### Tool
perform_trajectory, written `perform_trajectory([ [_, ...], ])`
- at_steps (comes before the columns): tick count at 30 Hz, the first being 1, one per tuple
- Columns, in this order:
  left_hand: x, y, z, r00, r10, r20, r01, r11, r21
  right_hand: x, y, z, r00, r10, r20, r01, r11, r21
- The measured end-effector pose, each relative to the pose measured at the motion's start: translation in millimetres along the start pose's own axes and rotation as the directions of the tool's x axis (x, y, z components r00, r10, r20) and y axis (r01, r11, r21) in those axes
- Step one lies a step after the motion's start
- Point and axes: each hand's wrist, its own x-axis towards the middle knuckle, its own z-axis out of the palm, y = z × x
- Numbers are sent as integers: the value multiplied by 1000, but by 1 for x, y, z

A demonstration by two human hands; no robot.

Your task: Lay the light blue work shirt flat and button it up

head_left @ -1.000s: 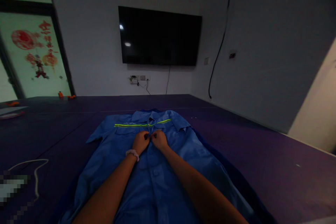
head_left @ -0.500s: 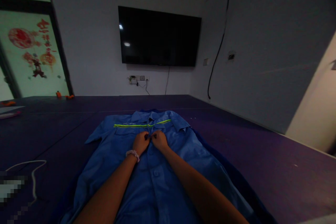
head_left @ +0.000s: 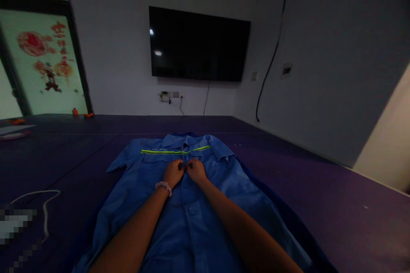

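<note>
A blue short-sleeved work shirt [head_left: 160, 230] with a yellow-green stripe across the chest lies front up, collar away from me. My left hand [head_left: 174, 172], with a pale scrunchie [head_left: 164, 187] at the wrist, is closed on the shirt's front edge just below the stripe. Beside it my right hand [head_left: 196, 170] pinches the same front opening, fingertips almost meeting the left ones. Whatever button sits between the fingers is hidden. Lower on the front, a round button [head_left: 191, 211] shows.
The shirt rests on a purple surface [head_left: 320, 204], with darker blue cloth [head_left: 288, 213] under its right side. A white cable [head_left: 45, 213] curls at the left. Small orange objects [head_left: 88, 115] stand near the door. A television [head_left: 198, 45] hangs on the far wall.
The whole view has shifted slightly, so the scene sits a little further right. Both hands stay at the same spot on the shirt front, their fingers almost unchanged.
</note>
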Motion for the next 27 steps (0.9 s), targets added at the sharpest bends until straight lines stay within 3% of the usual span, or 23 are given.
perform_trajectory([
  [17,-1,-2,2,999,36,-34,-36,999,6,-1,-1,-1,1000,-12,0,12,1000,-8],
  [27,1,-1,1,1000,-9,3,9,1000,29,-1,-3,-4,1000,-2,24,2,1000,-18],
])
